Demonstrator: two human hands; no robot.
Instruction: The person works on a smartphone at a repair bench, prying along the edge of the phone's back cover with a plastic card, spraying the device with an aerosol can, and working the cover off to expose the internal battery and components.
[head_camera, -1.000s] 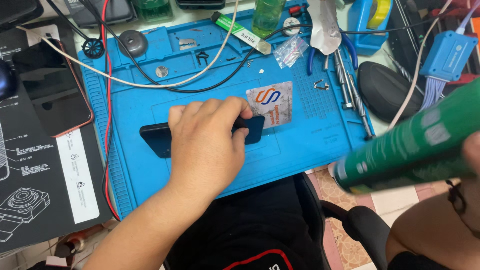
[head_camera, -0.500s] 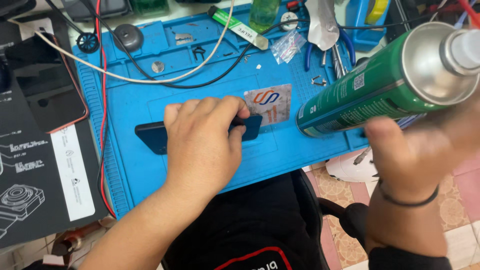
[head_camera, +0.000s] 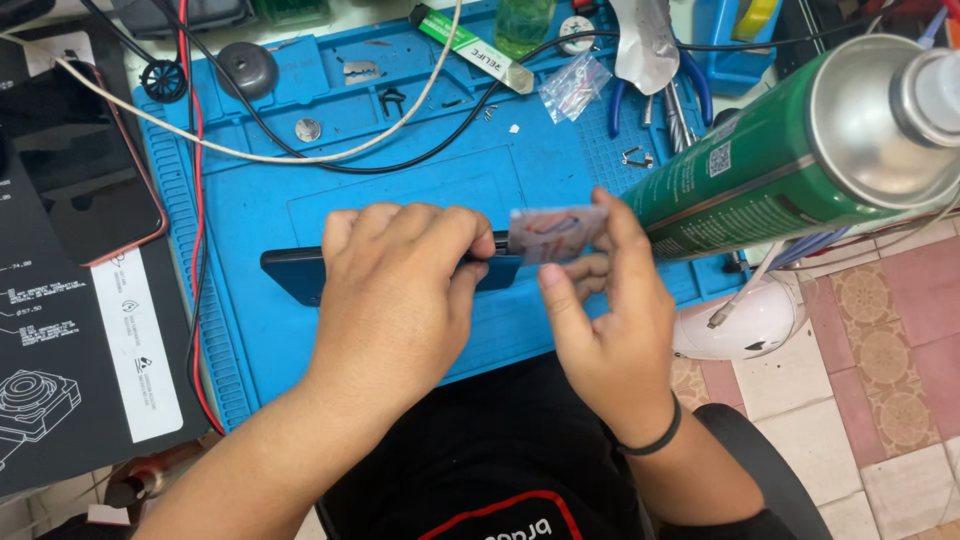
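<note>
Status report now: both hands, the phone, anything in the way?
Left hand pressing dark phone on blue mat. Right hand has thin card at phone's edge. Green spray can lies close to right hand.

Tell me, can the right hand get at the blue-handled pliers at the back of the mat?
Probably not right now: the right hand holds a thin card, and the green spray can crosses between it and the pliers.

A green spray can (head_camera: 790, 165) with a white label patch is seen at the mat's (head_camera: 250, 200) right edge. A small clear bag (head_camera: 572, 88) lies near the far edge. A dark-screened phone (head_camera: 75, 190) rests beyond the left edge.
</note>
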